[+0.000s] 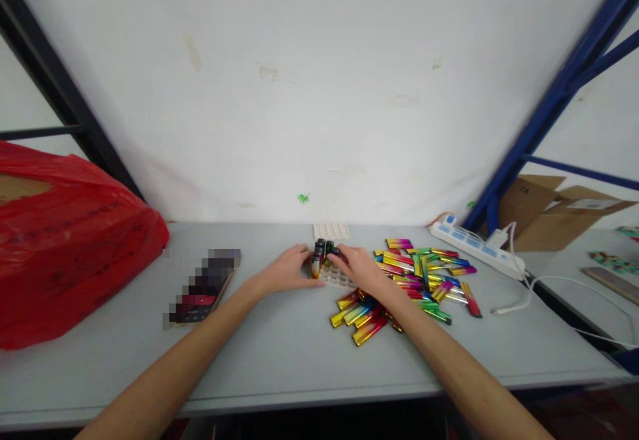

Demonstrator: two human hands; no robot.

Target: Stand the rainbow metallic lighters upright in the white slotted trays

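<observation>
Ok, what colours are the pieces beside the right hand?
Head view: the pieces are metallic gold, red, green, blue, purple.

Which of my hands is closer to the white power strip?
Your right. Your right hand is left of the power strip, with the pile of shiny pieces between them. Your left hand is farther left, on the pale tray's far side from the strip.

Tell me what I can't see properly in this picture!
Head view:
Red bag: cut off by the left edge.
Dark thing on the left: blurred by square blocks.
Lighter pile: partly hidden behind the right forearm.
Nearer tray: partly covered by the right hand.
</observation>
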